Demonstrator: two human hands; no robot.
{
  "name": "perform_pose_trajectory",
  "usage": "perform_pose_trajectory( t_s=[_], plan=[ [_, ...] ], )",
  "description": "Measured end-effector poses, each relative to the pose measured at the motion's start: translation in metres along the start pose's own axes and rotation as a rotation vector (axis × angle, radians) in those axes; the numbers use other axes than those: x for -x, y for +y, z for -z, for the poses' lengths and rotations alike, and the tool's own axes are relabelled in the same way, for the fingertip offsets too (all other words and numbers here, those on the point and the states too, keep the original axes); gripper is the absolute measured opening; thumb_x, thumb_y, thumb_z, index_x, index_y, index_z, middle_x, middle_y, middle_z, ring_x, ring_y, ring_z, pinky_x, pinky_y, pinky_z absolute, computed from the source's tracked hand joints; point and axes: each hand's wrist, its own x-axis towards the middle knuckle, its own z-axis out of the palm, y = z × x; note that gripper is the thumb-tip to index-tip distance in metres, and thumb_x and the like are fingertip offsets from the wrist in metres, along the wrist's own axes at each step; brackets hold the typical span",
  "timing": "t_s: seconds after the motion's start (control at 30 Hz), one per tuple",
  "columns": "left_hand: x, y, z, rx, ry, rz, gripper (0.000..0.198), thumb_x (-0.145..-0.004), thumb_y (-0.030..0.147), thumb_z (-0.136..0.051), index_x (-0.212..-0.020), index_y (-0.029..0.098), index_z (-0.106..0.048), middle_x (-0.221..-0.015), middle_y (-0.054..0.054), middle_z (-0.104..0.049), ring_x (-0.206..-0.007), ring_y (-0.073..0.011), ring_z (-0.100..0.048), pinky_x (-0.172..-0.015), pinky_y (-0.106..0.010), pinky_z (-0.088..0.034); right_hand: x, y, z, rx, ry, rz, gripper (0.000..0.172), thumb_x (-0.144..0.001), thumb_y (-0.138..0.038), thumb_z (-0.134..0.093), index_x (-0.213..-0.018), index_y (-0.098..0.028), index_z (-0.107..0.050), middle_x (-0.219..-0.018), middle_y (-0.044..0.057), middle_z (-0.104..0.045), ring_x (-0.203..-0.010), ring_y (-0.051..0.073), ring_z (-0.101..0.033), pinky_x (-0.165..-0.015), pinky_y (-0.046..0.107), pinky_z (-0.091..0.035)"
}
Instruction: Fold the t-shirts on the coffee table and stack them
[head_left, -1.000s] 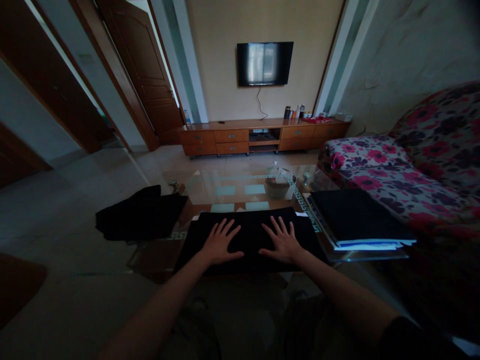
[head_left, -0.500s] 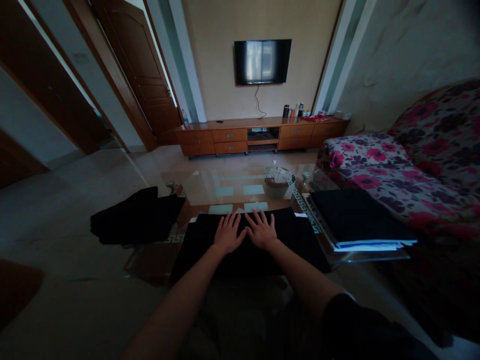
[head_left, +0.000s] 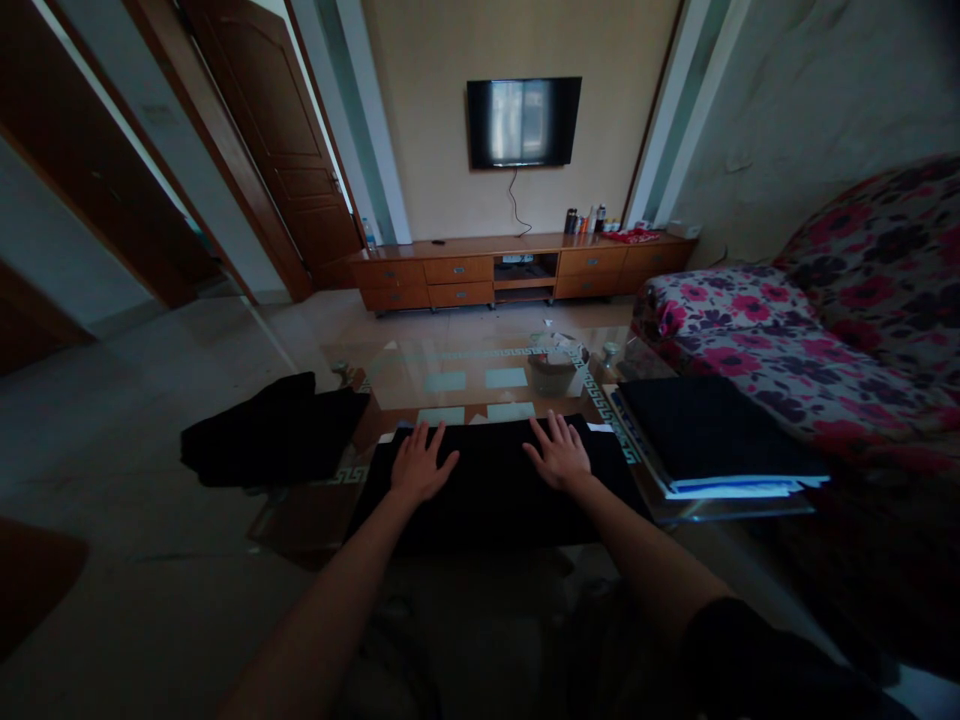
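Black cloth: plain, dark, folded flat, lying along the near edge of the glass desk before me. Left hand: palm down on its left part, fingers spread. Right hand: palm down on its right part, fingers spread, well apart from the left. Bottles on the far cabinet: labels too small for me to read. Dark folded stack: just right of the cloth.
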Motion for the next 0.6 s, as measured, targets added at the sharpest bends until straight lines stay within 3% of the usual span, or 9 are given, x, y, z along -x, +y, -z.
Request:
perform_pose_trajectory(
  t_s=[0.1,0.23,0.37,0.5,0.6],
  plan=[
    [0.004,-0.025,0.004,-0.032,0.0,0.007,0.08,-0.096,0.068,-0.029,-0.158,0.018,-0.03,-0.165,-0.012,-0.028,-0.152,-0.0287,-0.025,-0.123,-0.046,-0.019,0.002,0.028,0.002,0.035,0.017,-0.041,0.073,-0.101,-0.062,-0.019,-0.162,-0.023,-0.019,-0.168,0.005,-0.015,-0.155,0.023,-0.009,-0.123,0.045,-0.005],
    [0.009,-0.045,0.006,-0.065,0.006,0.07,0.082,-0.093,0.071,-0.034,-0.157,0.018,-0.034,-0.165,-0.013,-0.026,-0.15,-0.034,-0.028,-0.12,-0.048,-0.027,0.004,0.048,-0.001,0.057,0.046,-0.069,0.078,-0.1,-0.061,-0.021,-0.161,-0.013,-0.023,-0.168,0.008,-0.014,-0.155,0.024,-0.008,-0.124,0.041,-0.011],
    [0.008,-0.055,0.0,-0.05,0.015,0.077,0.083,-0.093,0.067,-0.038,-0.157,0.015,-0.031,-0.164,-0.016,-0.027,-0.148,-0.0337,-0.033,-0.118,-0.046,-0.03,0.003,0.05,-0.005,0.052,0.06,-0.063,0.079,-0.1,-0.061,-0.024,-0.16,-0.009,-0.024,-0.168,0.011,-0.015,-0.154,0.025,-0.011,-0.123,0.041,-0.011],
    [0.001,-0.058,-0.006,-0.052,0.043,0.061,0.076,-0.096,0.059,-0.036,-0.157,0.012,-0.031,-0.163,-0.015,-0.031,-0.15,-0.0292,-0.031,-0.122,-0.043,-0.024,-0.002,0.047,-0.004,0.054,0.064,-0.071,0.078,-0.1,-0.059,-0.025,-0.16,-0.009,-0.025,-0.167,0.013,-0.016,-0.154,0.026,-0.012,-0.123,0.042,-0.011],
    [-0.003,-0.051,-0.002,-0.091,0.123,0.092,0.066,-0.099,0.049,-0.031,-0.153,0.013,-0.04,-0.162,-0.014,-0.034,-0.151,-0.0279,-0.027,-0.124,-0.046,-0.018,-0.003,0.044,-0.002,0.064,0.081,-0.098,0.076,-0.1,-0.057,-0.027,-0.159,-0.01,-0.027,-0.167,0.013,-0.018,-0.154,0.025,-0.012,-0.123,0.042,-0.01]
  ],
)
